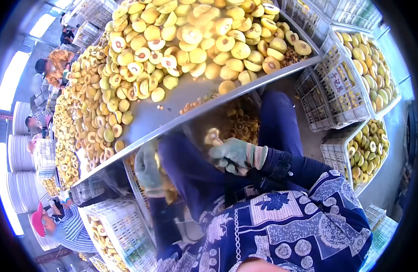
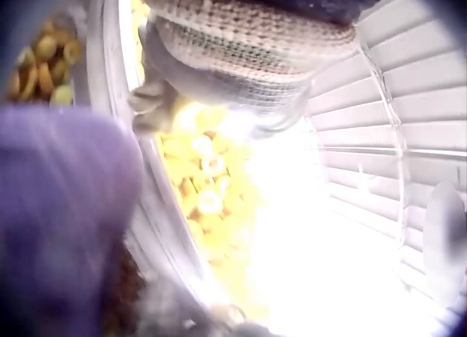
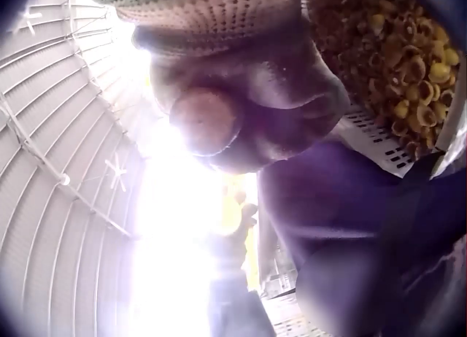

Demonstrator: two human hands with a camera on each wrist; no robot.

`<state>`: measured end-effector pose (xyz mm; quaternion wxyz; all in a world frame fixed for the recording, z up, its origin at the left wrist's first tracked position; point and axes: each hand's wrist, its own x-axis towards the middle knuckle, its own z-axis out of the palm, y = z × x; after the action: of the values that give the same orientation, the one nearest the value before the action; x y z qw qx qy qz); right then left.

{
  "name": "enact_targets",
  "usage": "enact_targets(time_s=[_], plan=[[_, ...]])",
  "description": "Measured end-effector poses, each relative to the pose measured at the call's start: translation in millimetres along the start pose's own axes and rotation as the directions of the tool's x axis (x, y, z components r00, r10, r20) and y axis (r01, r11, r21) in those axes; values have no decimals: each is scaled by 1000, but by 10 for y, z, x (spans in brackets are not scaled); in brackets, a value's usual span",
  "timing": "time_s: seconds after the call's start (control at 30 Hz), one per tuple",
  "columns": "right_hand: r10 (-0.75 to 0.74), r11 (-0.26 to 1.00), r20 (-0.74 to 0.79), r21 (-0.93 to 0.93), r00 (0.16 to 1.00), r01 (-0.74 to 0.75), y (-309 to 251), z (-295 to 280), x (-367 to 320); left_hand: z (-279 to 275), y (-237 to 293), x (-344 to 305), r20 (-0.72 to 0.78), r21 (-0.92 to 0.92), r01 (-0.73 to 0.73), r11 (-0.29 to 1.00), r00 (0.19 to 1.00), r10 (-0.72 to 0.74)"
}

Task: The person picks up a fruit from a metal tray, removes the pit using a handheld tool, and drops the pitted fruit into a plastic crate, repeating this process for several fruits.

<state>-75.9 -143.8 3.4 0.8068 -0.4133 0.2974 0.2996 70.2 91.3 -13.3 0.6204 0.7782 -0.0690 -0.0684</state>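
Observation:
In the head view my gloved right hand (image 1: pixel 234 154) is above my lap, fingers curled round a tool. The round wooden end of the tool's handle (image 3: pixel 206 120) shows in the right wrist view; its working end is hidden. A blurred yellow peach half (image 1: pixel 212 136) is right at this hand's fingertips. My gloved left hand (image 1: pixel 148 170) is beyond my left knee, over a crate of peach halves (image 2: pixel 208 198). From the left wrist, its glove (image 2: pixel 241 74) hides most of the fingers, and I cannot tell whether it holds anything.
Peach halves (image 1: pixel 150 34) heap on a metal table (image 1: pixel 172 97) in front. Beneath its edge, between my knees, lie brownish scraps (image 1: pixel 238 120). White crates (image 1: pixel 338 88) of fruit stand at right, another crate (image 1: pixel 123 226) at left. A person in a red cap (image 1: pixel 37 220) sits farther left.

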Motion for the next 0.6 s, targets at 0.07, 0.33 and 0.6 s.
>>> enact_targets(time_s=[0.07,0.33,0.6], plan=[[-22,979,69,204,997,8,87,-236,398,-255,231,99,34,658,-78,749,997,73],[-85,970,-96,-234,992,61,-341,-344,705,626,-13,1472,258,809,-365,461,925,280],[-293,780,-56,-591,954,205,-230,-385,696,1051,-128,1833,130,909,-148,389,989,73]])
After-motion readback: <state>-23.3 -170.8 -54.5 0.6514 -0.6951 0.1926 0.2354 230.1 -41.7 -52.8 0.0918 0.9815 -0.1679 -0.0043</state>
